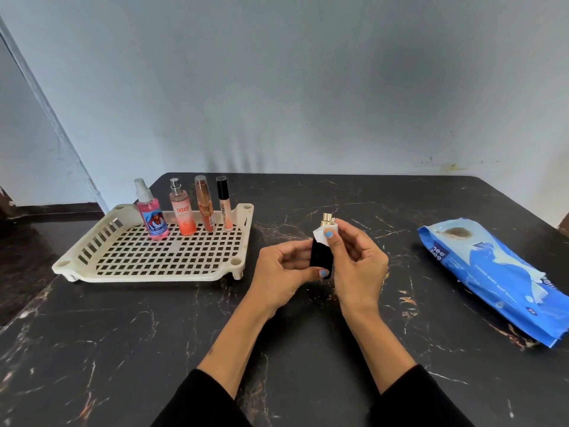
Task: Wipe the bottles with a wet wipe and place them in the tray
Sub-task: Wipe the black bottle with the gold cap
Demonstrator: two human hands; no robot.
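A: Start closest in. What are the hands doing?

B: The left hand [284, 269] grips the small black bottle with a gold sprayer top [321, 257] around its lower body, thumb across the front, holding it upright above the dark marble-patterned table [123, 349]. The right hand [358, 260] pinches a folded white wet wipe [320, 235] against the bottle's shoulder, just under the gold top.

A: So that bottle is mid-wipe?

B: I judge so. The wipe sits only at the neck, and the black body below is uncovered; whether that part is already clean, I cannot tell.

A: Anything else nearby?

B: To the right lies a blue plastic pack of baby wet wipes [492, 272], flat on the table, well apart from the hands.

A: And further back?

B: The cream perforated plastic tray [147, 272] sits to the left. Along its far edge stand four items in a row: a pink spray bottle with a clear cap [151, 211], a peach mist bottle with a silver sprayer [181, 211], a copper-coloured tube [204, 204] and a slim lip gloss with a black cap [224, 204].

A: What remains?

B: No other bottle waits on the table, so this looks like the last one: finish wiping it, then set it in the tray beside the others.
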